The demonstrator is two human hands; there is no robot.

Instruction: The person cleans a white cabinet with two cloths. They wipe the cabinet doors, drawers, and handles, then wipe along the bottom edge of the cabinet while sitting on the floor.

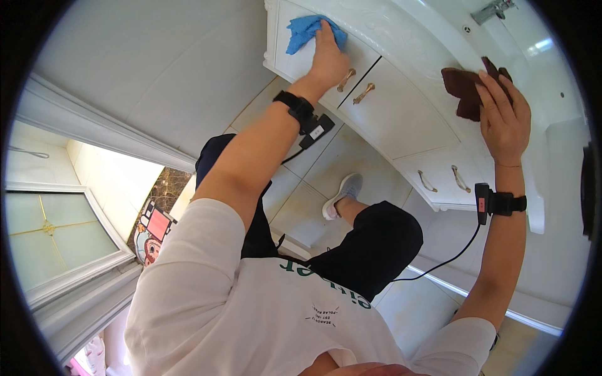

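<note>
My left hand (329, 61) presses a crumpled blue cloth (303, 33) flat against the white cabinet door (301, 61) at the upper left. A brass-coloured handle (346, 80) is just beside that hand. To the right, my right hand (505, 105) holds a folded dark brown cloth (463, 84) at the edge of the white washbasin (531, 61). Its fingers lie over the cloth, and part of the cloth hangs out to the left. Each wrist wears a black strap with a small device.
A chrome tap (494, 11) stands on the basin. Below are a second cabinet door (400, 108) and drawers with metal handles (427, 182). My shoe (345, 192) rests on the tiled floor (305, 188). A cable (442, 272) trails from the right wrist. A white door frame (94, 122) stands left.
</note>
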